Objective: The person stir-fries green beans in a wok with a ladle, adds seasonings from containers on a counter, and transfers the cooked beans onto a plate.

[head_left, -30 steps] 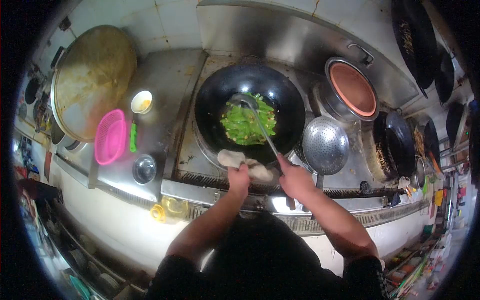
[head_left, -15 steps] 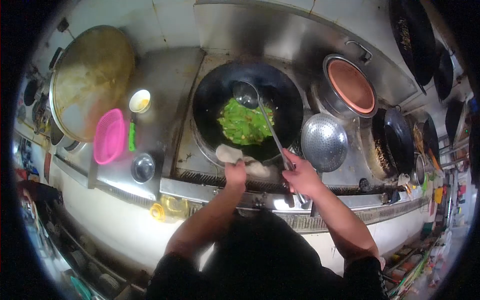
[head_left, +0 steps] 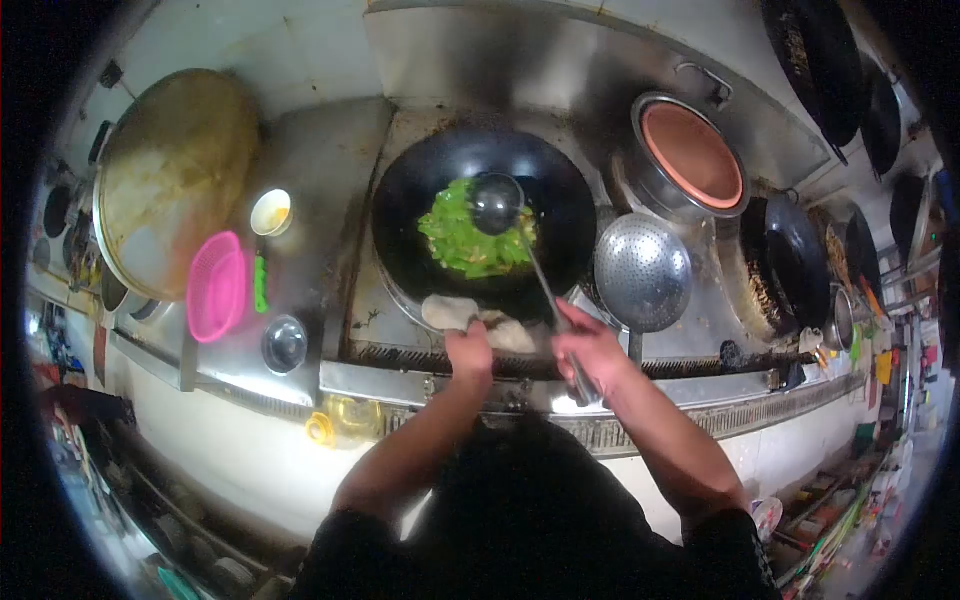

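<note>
A black wok [head_left: 480, 170] sits on the burner in front of me, with green vegetables [head_left: 462, 235] piled inside it. My left hand [head_left: 468, 350] grips a white cloth [head_left: 462, 314] folded over the wok's near rim. My right hand [head_left: 590, 350] is closed around the long handle of a metal ladle [head_left: 497, 203], whose bowl hangs over the vegetables, back side up.
A perforated strainer [head_left: 642, 272] rests right of the wok, with a copper-lined pot [head_left: 690, 152] behind it and dark woks [head_left: 790, 258] further right. Left on the steel counter [head_left: 310, 170] are a large lid [head_left: 172, 175], pink basket [head_left: 216, 285], small cup [head_left: 271, 211], green tool [head_left: 261, 285] and steel bowl [head_left: 285, 343].
The ladle bowl swung from the wok's far side back over the greens. My right hand pulled the handle lower and closer. The vegetables shifted towards the left of the wok.
</note>
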`<state>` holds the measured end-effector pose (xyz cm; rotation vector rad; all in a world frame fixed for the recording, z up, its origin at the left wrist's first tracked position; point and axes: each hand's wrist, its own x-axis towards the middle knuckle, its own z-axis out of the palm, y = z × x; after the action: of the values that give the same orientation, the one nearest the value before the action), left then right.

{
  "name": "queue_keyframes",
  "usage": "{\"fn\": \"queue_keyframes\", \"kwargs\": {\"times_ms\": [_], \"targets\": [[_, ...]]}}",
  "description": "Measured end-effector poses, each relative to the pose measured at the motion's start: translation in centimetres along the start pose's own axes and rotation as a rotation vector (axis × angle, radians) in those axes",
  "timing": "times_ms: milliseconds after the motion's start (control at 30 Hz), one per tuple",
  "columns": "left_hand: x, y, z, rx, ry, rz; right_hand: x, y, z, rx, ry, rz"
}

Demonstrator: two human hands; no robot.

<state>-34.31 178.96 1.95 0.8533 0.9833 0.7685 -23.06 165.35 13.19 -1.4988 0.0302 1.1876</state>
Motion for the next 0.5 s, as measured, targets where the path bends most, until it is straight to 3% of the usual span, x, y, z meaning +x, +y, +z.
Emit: {"fn": "queue_keyframes", "kwargs": {"times_ms": [67, 200, 233, 267, 300, 333, 367, 433, 500], "targets": [[0.8, -1.0, -0.1, -0.002, 0.014, -0.236, 2.3, -1.1, -0.5, 0.175, -0.126, 0.058], [0.3, -0.5, 0.1, -0.067, 0.033, -0.175, 3.3, -0.9, 0.8, -0.012, -0.034, -0.069], [-0.1, -0.3, 0.4, 0.01, 0.084, -0.043, 3.0, 0.0, 0.7, -0.011, -0.033, -0.06], [-0.4, -0.3, 0.5, 0.083, 0.139, 0.088, 2.5, 0.9, 0.4, -0.183, 0.008, -0.113], [0.5, -1.0, -0.1, 0.073, 0.153, 0.081, 2.1, 1.6, -0.1, -0.364, 0.044, -0.169], [2.0, -2.6, -1.3, 0.132, 0.078, -0.038, 1.2, 1.8, -0.8, -0.587, 0.024, -0.242], [2.8, -3.1, -1.6, 0.184, -0.002, -0.151, 0.6, 2.1, -1.4, -0.606, 0.018, -0.242], [2.2, -2.9, -1.1, 0.128, 0.059, -0.134, -0.3, 2.8, -2.3, -1.278, 0.142, -0.377], [-0.3, 0.1, -0.3, 0.158, 0.043, 0.067, -1.6, 2.4, -1.8, -1.22, 0.134, -0.298]]}}
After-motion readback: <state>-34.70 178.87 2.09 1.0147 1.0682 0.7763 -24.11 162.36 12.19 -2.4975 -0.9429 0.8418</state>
